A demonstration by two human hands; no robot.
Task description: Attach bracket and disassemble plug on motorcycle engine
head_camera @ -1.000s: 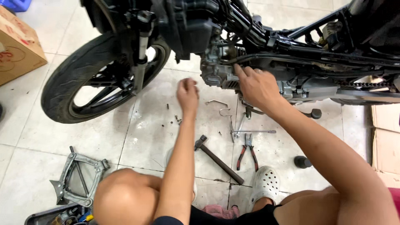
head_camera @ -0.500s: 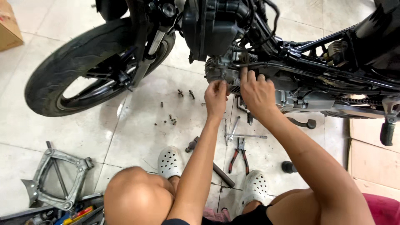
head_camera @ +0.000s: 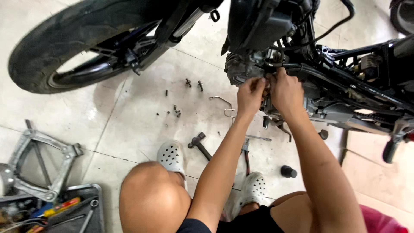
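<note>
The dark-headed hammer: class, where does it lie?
In the head view, the dark-headed hammer lies on the tiled floor, between the white perforated clog and the left forearm.

The motorcycle engine [head_camera: 246, 69] hangs low in the black frame, just behind the front wheel: a grey, finned metal block with dark hoses and cables running across its top. Both hands are pressed against its near side, where small fittings sit (too hidden by the fingers to make out). It stands above the pale tiled floor.

The left hand [head_camera: 250, 96] has risen to the engine [head_camera: 243, 69], joining the right hand [head_camera: 285, 91].
</note>
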